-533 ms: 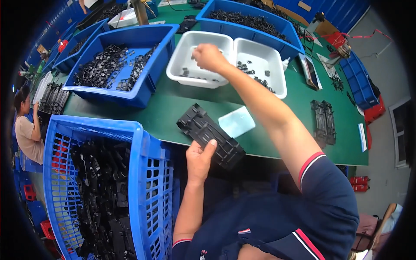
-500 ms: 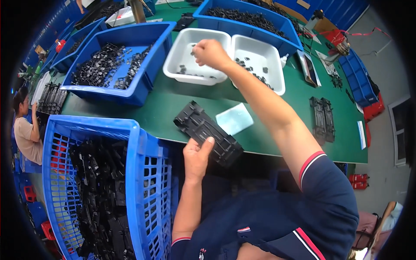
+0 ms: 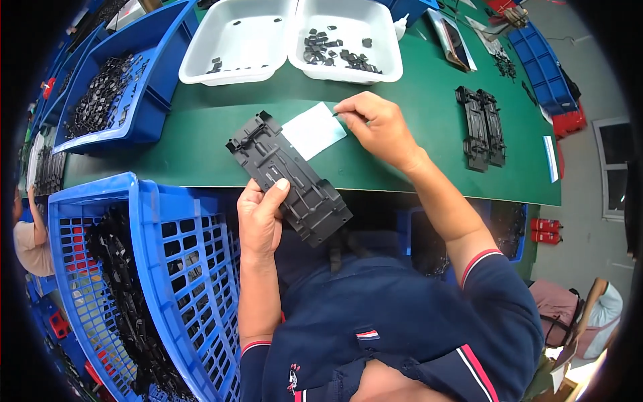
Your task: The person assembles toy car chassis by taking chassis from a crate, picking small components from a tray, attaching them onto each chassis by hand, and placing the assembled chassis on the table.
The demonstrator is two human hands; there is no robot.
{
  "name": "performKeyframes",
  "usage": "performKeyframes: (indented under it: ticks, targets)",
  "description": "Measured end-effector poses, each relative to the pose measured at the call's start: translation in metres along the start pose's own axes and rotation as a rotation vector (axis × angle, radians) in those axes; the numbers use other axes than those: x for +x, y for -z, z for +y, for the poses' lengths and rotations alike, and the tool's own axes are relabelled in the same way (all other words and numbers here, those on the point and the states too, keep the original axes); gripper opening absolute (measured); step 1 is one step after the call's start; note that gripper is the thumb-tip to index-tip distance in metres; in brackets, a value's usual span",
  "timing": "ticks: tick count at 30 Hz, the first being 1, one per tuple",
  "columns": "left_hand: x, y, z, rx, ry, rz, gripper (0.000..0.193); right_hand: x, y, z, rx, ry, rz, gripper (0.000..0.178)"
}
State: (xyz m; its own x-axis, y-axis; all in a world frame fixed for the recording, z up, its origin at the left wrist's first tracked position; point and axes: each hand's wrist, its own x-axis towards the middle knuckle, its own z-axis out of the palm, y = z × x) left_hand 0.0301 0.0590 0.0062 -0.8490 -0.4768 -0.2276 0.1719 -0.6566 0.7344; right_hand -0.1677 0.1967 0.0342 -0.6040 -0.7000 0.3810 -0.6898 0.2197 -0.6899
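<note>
My left hand grips a long black moulded plastic part by its near edge, thumb on top, tilted above the table's front edge. My right hand pinches a small dark piece, too small to name closely, between thumb and fingertip. It hovers at the right side of a white sheet lying on the green table. Behind stand two white tubs: the left tub holds a few small black pieces, while more black pieces lie in the right tub.
At left is a blue bin of small black parts. A blue latticed crate with larger black parts stands in front of the table. Two black moulded parts lie side by side at right. Another person is at far left.
My right hand has come back from the left white tub to beside the white sheet, with a small piece pinched. The view has tilted down; my left hand still holds the black part.
</note>
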Motion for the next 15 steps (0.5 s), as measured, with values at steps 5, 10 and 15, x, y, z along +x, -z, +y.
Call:
performKeyframes:
  ticks: [5, 10, 15]
  targets:
    - [-0.001, 0.000, -0.006, 0.035, -0.007, 0.033, 0.023, 0.001, -0.015, 0.005, -0.182, 0.220, 0.017, 0.011]
    - [0.000, 0.002, -0.008, 0.048, 0.000, 0.049, 0.024, 0.002, -0.022, 0.009, -0.283, 0.279, -0.001, 0.015]
    - [0.001, 0.001, -0.006, 0.037, 0.004, 0.046, 0.024, 0.003, -0.026, 0.012, -0.345, 0.326, 0.005, 0.018]
